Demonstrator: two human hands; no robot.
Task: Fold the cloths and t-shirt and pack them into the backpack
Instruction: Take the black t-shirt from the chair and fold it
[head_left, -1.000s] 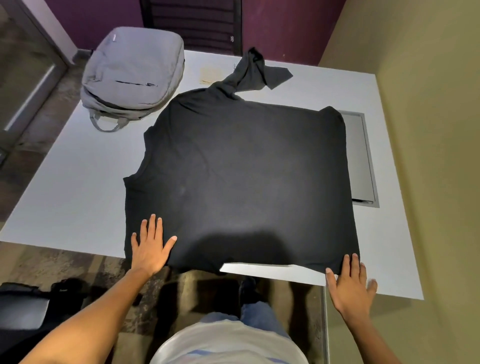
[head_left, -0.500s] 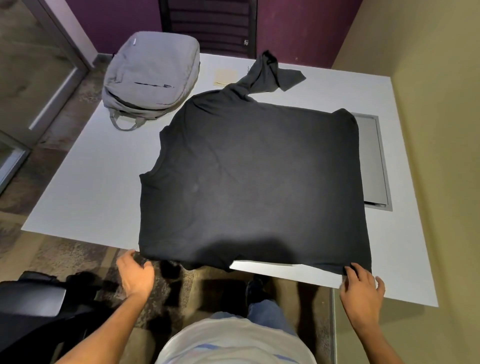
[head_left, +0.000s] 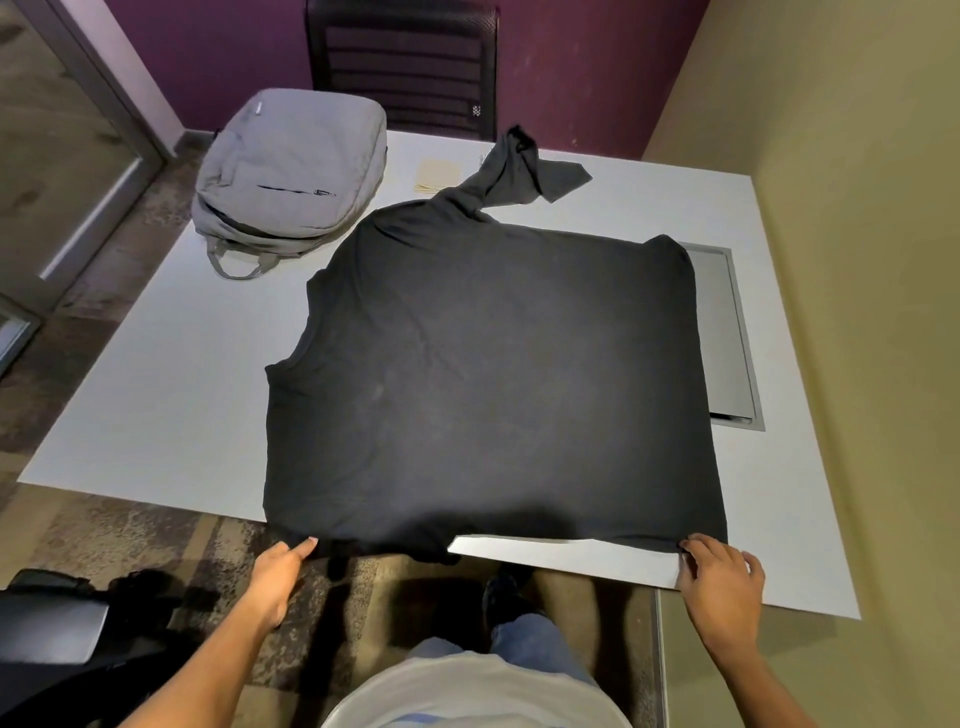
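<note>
A black t-shirt lies spread flat over the white table, its near hem hanging slightly over the front edge. One sleeve is twisted up at the far side. My left hand pinches the near left corner of the hem below the table edge. My right hand pinches the near right corner on the table. A grey backpack lies flat at the far left of the table, its handle toward me. A small beige folded cloth lies beyond the shirt, partly hidden.
A grey metal hatch is set into the table at the right, close to the yellow wall. A dark chair stands behind the table. A black chair seat is at my lower left.
Both hands went from lying flat on the shirt's near edge to gripping its two near corners. My left hand dropped below the table edge.
</note>
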